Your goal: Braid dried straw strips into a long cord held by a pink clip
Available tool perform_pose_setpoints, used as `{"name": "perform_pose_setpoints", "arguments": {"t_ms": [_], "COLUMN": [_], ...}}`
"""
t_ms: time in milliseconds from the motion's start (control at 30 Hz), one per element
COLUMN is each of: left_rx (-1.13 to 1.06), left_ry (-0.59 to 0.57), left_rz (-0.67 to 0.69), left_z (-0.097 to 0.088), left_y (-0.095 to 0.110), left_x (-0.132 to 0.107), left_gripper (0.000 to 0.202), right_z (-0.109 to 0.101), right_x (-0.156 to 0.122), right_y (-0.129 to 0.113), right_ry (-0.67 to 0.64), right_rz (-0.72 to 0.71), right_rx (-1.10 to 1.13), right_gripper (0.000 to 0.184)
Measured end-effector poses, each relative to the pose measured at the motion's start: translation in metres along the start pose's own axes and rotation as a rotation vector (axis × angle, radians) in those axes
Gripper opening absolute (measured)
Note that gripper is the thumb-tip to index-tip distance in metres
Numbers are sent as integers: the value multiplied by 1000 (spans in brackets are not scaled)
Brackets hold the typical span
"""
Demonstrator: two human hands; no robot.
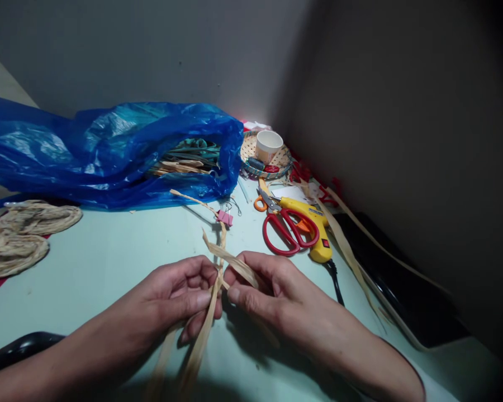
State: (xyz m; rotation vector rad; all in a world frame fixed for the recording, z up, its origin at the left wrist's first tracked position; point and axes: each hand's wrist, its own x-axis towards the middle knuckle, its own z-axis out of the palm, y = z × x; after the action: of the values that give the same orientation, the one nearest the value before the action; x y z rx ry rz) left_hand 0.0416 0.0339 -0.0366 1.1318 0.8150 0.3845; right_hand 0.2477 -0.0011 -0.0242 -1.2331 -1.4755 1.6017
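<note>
Pale dried-fibre strips [204, 329] are pinched in both my hands, where they cross just below a short braid [222, 239]. My left hand [184, 296] is closed on the strips at the crossing, and loose ends hang down toward me. My right hand [260, 287] pinches another strip between thumb and fingers, with a wider strip [238, 267] passing over its forefinger. A pink binder clip [224, 218] grips the braid's upper part, and a thin twisted tail sticks out beyond it to the upper left.
A blue plastic bag [109, 156] of dried strips lies at the back. Right of it are a woven basket [248, 146] with a paper cup [269, 146], red-handled scissors [285, 226], a yellow glue gun [318, 245] and a black tray-like object [402, 296]. Woven soles [42, 216] lie left.
</note>
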Motion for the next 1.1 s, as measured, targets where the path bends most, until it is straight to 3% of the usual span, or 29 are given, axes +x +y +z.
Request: {"name": "perform_pose_setpoints", "arguments": {"t_ms": [167, 533, 633, 767, 933, 1100], "left_rx": [-73, -189, -185, -159, -138, -120], "left_ry": [142, 233, 247, 250, 206, 181], "left_rz": [-30, -28, -29, -23, 12, 58], "left_z": [9, 14, 17, 21, 19, 21], "left_y": [4, 0, 2, 5, 4, 0], "left_x": [-1, 1, 0, -2, -2, -3], "left_gripper": [25, 27, 29, 22, 18, 18], "right_z": [0, 2, 2, -2, 2, 24], "right_x": [-1, 2, 0, -6, -24, -35], "right_y": [0, 2, -4, -17, -19, -10], "right_ry": [-20, -16, 92, 238, 233, 283], "right_rz": [-15, -16, -76, -139, -69, 46], "right_rx": [11, -8, -132, -328, -475, -657], "right_gripper": [16, 23, 22, 40, 40, 27]}}
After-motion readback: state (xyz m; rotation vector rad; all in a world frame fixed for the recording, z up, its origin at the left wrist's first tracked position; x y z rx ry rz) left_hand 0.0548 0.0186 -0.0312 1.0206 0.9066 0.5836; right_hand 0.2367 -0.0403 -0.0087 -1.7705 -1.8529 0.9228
